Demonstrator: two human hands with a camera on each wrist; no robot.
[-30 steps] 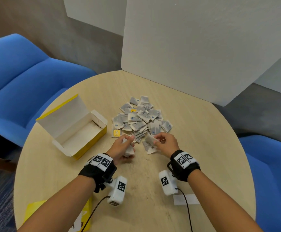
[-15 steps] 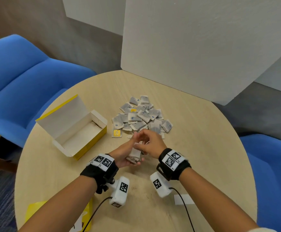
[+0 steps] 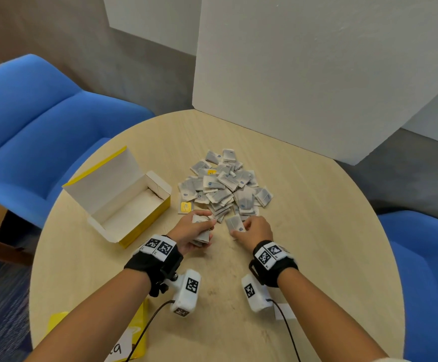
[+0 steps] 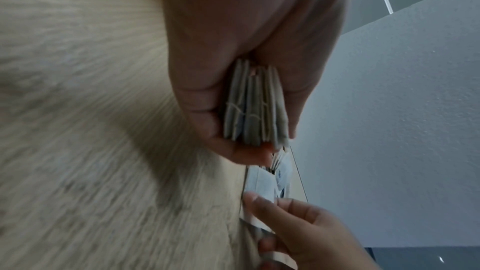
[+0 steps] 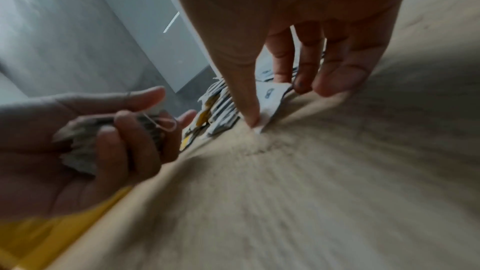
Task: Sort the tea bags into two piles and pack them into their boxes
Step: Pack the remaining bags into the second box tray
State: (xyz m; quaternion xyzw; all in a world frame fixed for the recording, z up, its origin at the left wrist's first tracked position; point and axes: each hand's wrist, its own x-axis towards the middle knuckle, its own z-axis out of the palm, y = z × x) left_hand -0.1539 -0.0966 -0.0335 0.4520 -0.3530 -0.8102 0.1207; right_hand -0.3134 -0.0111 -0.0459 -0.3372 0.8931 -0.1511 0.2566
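Hands (image 3: 254, 229) parted again; open box (image 3: 124, 205) beside pile (image 3: 225, 186).

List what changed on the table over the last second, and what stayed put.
Half a second ago the right hand was at the stack of tea bags gripped in the left hand, adding one. It has since swung back right to the near edge of the loose pile and now pinches another tea bag. The left hand keeps gripping its stack. The open yellow box and the pile have not moved.
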